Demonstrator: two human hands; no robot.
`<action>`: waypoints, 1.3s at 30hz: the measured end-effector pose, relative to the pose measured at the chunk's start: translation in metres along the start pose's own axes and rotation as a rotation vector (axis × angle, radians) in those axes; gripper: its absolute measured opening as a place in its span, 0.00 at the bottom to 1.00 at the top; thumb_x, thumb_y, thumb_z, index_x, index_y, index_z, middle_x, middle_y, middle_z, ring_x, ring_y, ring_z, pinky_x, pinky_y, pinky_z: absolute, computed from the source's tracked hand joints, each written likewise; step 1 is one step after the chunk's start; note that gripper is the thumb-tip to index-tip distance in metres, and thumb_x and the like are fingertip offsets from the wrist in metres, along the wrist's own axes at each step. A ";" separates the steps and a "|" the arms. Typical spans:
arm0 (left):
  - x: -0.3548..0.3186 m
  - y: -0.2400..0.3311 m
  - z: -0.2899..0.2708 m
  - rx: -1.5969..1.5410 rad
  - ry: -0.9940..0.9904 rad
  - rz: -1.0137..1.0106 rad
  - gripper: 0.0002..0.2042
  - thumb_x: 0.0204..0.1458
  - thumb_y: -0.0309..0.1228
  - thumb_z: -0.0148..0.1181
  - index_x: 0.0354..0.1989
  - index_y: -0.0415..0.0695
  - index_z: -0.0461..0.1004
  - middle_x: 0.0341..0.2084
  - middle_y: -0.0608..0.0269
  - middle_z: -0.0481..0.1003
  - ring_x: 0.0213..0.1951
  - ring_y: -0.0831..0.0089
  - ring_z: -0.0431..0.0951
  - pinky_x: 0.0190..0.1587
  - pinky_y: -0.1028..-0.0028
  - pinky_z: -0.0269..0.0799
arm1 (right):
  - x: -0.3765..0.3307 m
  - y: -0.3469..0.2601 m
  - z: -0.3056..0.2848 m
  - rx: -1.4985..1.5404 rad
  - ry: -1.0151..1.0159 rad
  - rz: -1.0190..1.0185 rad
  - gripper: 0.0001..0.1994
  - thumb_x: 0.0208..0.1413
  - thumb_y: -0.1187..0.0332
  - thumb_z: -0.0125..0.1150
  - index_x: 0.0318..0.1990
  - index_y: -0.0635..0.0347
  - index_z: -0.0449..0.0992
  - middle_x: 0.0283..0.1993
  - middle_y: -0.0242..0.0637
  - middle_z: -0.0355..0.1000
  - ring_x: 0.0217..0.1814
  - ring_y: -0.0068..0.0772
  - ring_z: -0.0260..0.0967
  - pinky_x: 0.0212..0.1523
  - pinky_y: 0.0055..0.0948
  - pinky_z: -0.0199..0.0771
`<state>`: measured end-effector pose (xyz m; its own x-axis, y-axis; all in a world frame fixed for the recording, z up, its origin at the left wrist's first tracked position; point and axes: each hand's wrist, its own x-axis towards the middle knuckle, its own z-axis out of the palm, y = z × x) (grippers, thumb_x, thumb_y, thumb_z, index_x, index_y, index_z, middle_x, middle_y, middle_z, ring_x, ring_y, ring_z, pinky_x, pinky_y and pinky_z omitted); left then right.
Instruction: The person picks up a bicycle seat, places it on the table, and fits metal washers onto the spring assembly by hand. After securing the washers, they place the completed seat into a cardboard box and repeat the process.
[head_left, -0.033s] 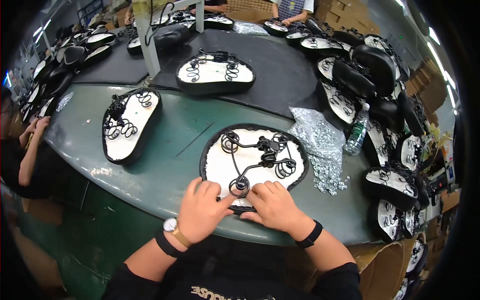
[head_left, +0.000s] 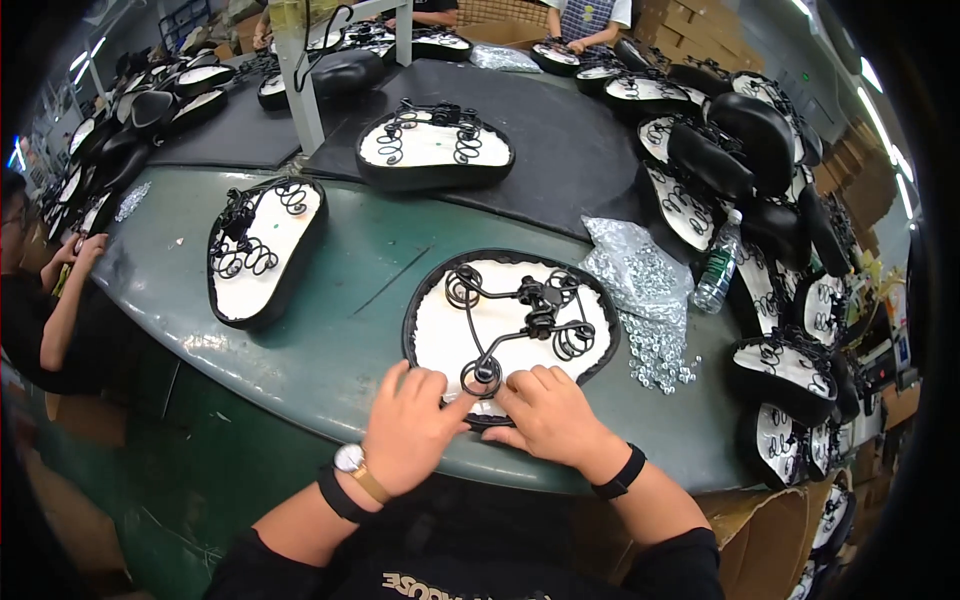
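Observation:
An upturned bicycle saddle (head_left: 436, 328) lies on the green table in front of me, its white underside, black rim, wire frame and coil springs facing up. My left hand (head_left: 412, 425) is closed at its near edge, thumb and curled fingers beside the nearest coil spring (head_left: 482, 374). On the other side of that spring, my right hand (head_left: 553, 412) also closes on the edge, its thumb along the rim and its bent fingers against the spring. Whatever small part may be between the fingertips is hidden.
Loose metal nuts (head_left: 660, 355) spill from a clear plastic bag (head_left: 640, 275) at right, near a water bottle (head_left: 717, 265). Saddles pile up (head_left: 710, 160) along the right edge. Two more upturned saddles (head_left: 262, 255) (head_left: 435, 150) lie farther off. A co-worker's arm (head_left: 65, 310) is at left.
The view has shifted very slightly. Both hands keep their place at the saddle's near edge.

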<state>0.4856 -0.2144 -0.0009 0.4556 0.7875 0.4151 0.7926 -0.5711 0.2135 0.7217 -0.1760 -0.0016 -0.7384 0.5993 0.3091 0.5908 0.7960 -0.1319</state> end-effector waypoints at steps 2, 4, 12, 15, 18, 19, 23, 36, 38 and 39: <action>-0.004 0.011 0.007 0.006 0.008 -0.026 0.27 0.46 0.34 0.73 0.59 0.52 0.80 0.37 0.64 0.69 0.46 0.62 0.73 0.64 0.50 0.66 | -0.007 -0.001 0.004 -0.010 0.015 -0.003 0.26 0.54 0.44 0.69 0.47 0.58 0.82 0.42 0.34 0.71 0.41 0.38 0.68 0.42 0.37 0.68; -0.007 0.016 0.011 0.015 -0.003 -0.042 0.29 0.47 0.30 0.71 0.61 0.45 0.75 0.40 0.61 0.69 0.49 0.61 0.73 0.67 0.46 0.63 | -0.007 -0.001 0.007 0.003 0.036 -0.012 0.26 0.54 0.44 0.69 0.47 0.58 0.82 0.42 0.34 0.71 0.41 0.38 0.67 0.42 0.37 0.68; -0.007 0.017 0.019 -0.202 -0.004 -0.164 0.33 0.44 0.30 0.74 0.63 0.42 0.72 0.42 0.58 0.68 0.50 0.57 0.72 0.70 0.42 0.57 | -0.008 -0.003 0.012 -0.004 0.098 -0.007 0.25 0.53 0.44 0.68 0.47 0.57 0.82 0.42 0.33 0.70 0.40 0.36 0.66 0.41 0.35 0.67; -0.005 0.010 0.021 -0.250 -0.002 -0.152 0.33 0.44 0.29 0.75 0.62 0.44 0.73 0.41 0.59 0.68 0.48 0.57 0.72 0.70 0.42 0.58 | -0.007 -0.004 0.009 -0.029 0.106 0.011 0.26 0.53 0.43 0.68 0.47 0.57 0.82 0.42 0.33 0.70 0.40 0.35 0.66 0.40 0.35 0.66; -0.005 0.010 0.020 -0.254 0.018 -0.138 0.30 0.43 0.28 0.75 0.59 0.45 0.76 0.40 0.59 0.69 0.47 0.57 0.72 0.69 0.42 0.59 | -0.006 -0.005 0.007 -0.025 0.095 0.021 0.27 0.52 0.43 0.69 0.48 0.57 0.82 0.42 0.33 0.70 0.40 0.36 0.67 0.40 0.35 0.66; -0.004 0.012 0.019 -0.245 0.028 -0.133 0.29 0.43 0.28 0.74 0.58 0.44 0.76 0.39 0.59 0.69 0.47 0.57 0.73 0.69 0.42 0.61 | -0.006 -0.005 0.008 -0.025 0.104 0.021 0.26 0.51 0.44 0.69 0.46 0.57 0.82 0.40 0.32 0.69 0.40 0.35 0.65 0.40 0.35 0.65; -0.004 0.013 0.020 -0.217 0.058 -0.115 0.27 0.43 0.28 0.74 0.56 0.44 0.78 0.37 0.60 0.69 0.45 0.58 0.73 0.67 0.43 0.64 | -0.007 -0.008 0.005 -0.028 0.105 0.055 0.26 0.50 0.45 0.70 0.46 0.57 0.82 0.39 0.32 0.67 0.41 0.35 0.64 0.40 0.35 0.63; -0.007 0.007 0.030 -0.194 -0.008 -0.092 0.39 0.42 0.30 0.76 0.67 0.43 0.68 0.44 0.54 0.68 0.51 0.51 0.70 0.71 0.40 0.55 | -0.013 -0.008 0.011 0.087 0.170 -0.001 0.24 0.49 0.50 0.74 0.48 0.55 0.83 0.43 0.32 0.72 0.42 0.36 0.67 0.43 0.37 0.66; -0.008 0.007 0.031 -0.221 -0.015 -0.081 0.39 0.43 0.29 0.76 0.67 0.40 0.66 0.48 0.52 0.67 0.55 0.48 0.68 0.72 0.39 0.53 | -0.010 -0.011 0.008 0.107 0.188 0.113 0.23 0.48 0.53 0.76 0.50 0.53 0.83 0.41 0.31 0.71 0.41 0.35 0.66 0.43 0.36 0.65; -0.008 0.008 0.030 -0.227 -0.018 -0.076 0.39 0.43 0.29 0.76 0.67 0.40 0.66 0.48 0.52 0.67 0.55 0.48 0.68 0.72 0.39 0.53 | -0.009 -0.012 0.008 0.105 0.186 0.121 0.23 0.48 0.53 0.76 0.50 0.53 0.83 0.41 0.31 0.71 0.41 0.35 0.66 0.43 0.36 0.65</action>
<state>0.4997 -0.2185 -0.0291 0.4072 0.8331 0.3745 0.7146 -0.5459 0.4374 0.7183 -0.1905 -0.0102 -0.5862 0.6721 0.4524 0.6270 0.7299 -0.2721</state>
